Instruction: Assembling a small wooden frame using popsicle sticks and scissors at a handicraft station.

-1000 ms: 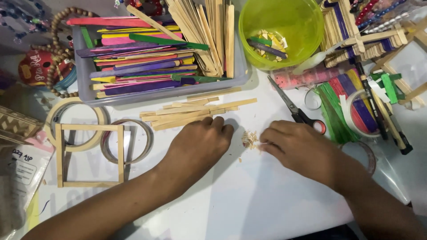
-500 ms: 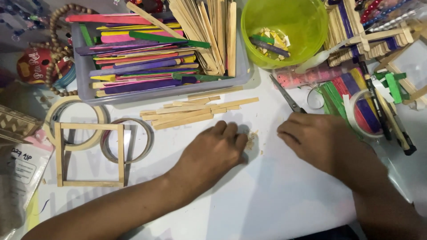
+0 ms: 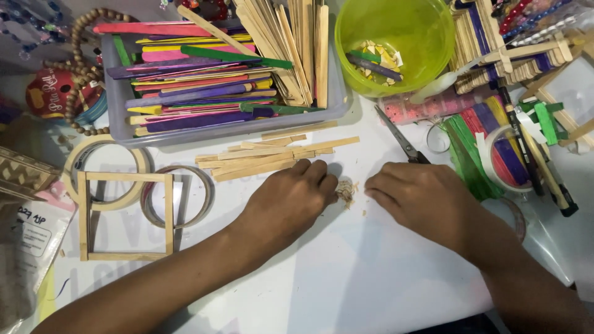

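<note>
Two hands low on the white worktop (image 3: 371,278), gathering a small pile of wood shavings (image 3: 345,190) between them. Left hand (image 3: 288,201): fingers curled loosely, palm down, gripping nothing, fingertips touching the pile's left edge. Right hand (image 3: 421,201): likewise curled and empty, just right of the pile. Best swept inward with flat fingertips, gently, to avoid scattering crumbs. No clear long axis to the pile. Plain craft sticks (image 3: 272,158) just beyond, lying left to right.
</note>
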